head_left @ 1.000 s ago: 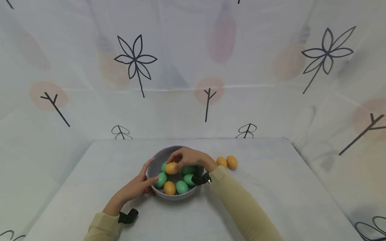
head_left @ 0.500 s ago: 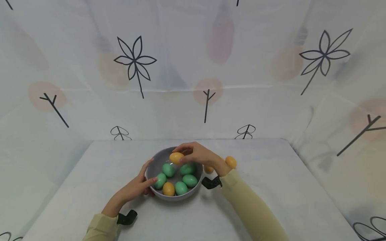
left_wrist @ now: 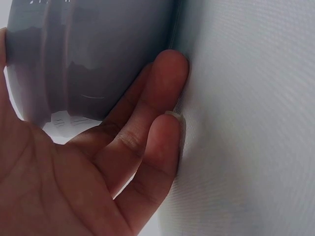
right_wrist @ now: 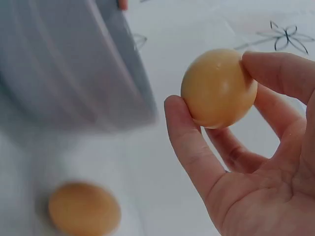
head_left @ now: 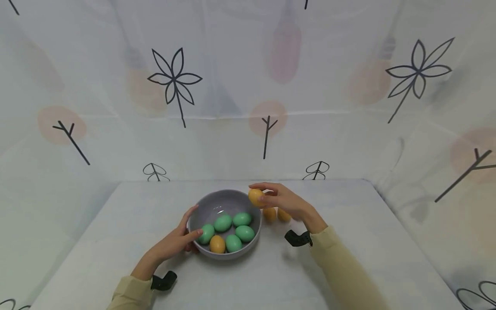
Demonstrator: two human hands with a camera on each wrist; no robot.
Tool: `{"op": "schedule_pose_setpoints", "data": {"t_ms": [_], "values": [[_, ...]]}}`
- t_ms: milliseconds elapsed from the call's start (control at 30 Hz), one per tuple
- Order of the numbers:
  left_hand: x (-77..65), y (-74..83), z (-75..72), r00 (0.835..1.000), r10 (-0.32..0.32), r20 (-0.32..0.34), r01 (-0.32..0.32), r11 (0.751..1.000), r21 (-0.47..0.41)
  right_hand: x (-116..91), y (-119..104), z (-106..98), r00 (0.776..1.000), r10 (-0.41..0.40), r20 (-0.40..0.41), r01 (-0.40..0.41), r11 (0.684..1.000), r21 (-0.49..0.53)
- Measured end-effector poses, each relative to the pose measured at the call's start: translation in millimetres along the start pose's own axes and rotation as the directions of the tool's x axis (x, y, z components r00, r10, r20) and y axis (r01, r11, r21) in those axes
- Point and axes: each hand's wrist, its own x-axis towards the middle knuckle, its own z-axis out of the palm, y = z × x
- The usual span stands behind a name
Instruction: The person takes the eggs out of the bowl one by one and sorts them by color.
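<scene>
A grey bowl (head_left: 218, 199) stands on the white-covered table, with several green eggs (head_left: 223, 223) and one orange egg (head_left: 217, 244) lying inside. At its left side my left hand (head_left: 176, 237) grips the wall, thumb over the rim by a green egg and fingers outside. The left wrist view has those fingers (left_wrist: 165, 81) low against the bowl's outer wall, close to the tablecloth. Just above the bowl's right rim, my right hand (head_left: 286, 200) pinches another orange egg (right_wrist: 219, 88) between thumb and fingertips, lifted over the table.
Two more orange eggs (head_left: 269, 214) lie on the table right of the bowl, partly below my right hand. Behind the table's far edge hangs a pale cloth (head_left: 217, 146) printed with flowers and twigs.
My right hand has lifted the orange egg up out of the bowl and carried it right, past the rim. The left hand stays on the bowl.
</scene>
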Motion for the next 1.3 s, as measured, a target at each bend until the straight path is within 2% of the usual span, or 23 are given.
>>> {"op": "schedule_pose_setpoints", "data": {"t_ms": [133, 400, 533, 900, 1300], "values": [[-0.7, 2.0, 0.1, 1.000, 0.000, 0.001, 0.000, 1.000, 0.006, -13.2, 6.8, -15.1, 0.999, 0.011, -0.038, -0.010, 0.999, 0.038], [-0.6, -1.1, 0.0, 1.000, -0.003, 0.001, 0.003, 1.000, 0.008, -41.2, 21.3, -43.7, 0.990, 0.057, -0.131, -0.067, 0.994, -0.081], [0.1, -3.9, -0.1, 1.000, -0.007, 0.003, 0.007, 1.000, -0.001, -54.1, 31.7, -56.1, 0.986, 0.064, -0.156, -0.081, 0.992, -0.100], [3.0, -5.3, -1.5, 1.000, -0.006, 0.017, 0.006, 1.000, 0.008, -82.4, 52.2, -78.3, 0.962, 0.068, -0.266, -0.113, 0.981, -0.155], [4.0, -5.4, -1.1, 1.000, -0.021, 0.012, 0.021, 1.000, 0.002, -95.0, 65.7, -92.9, 0.937, 0.114, -0.330, -0.191, 0.959, -0.211]]}}
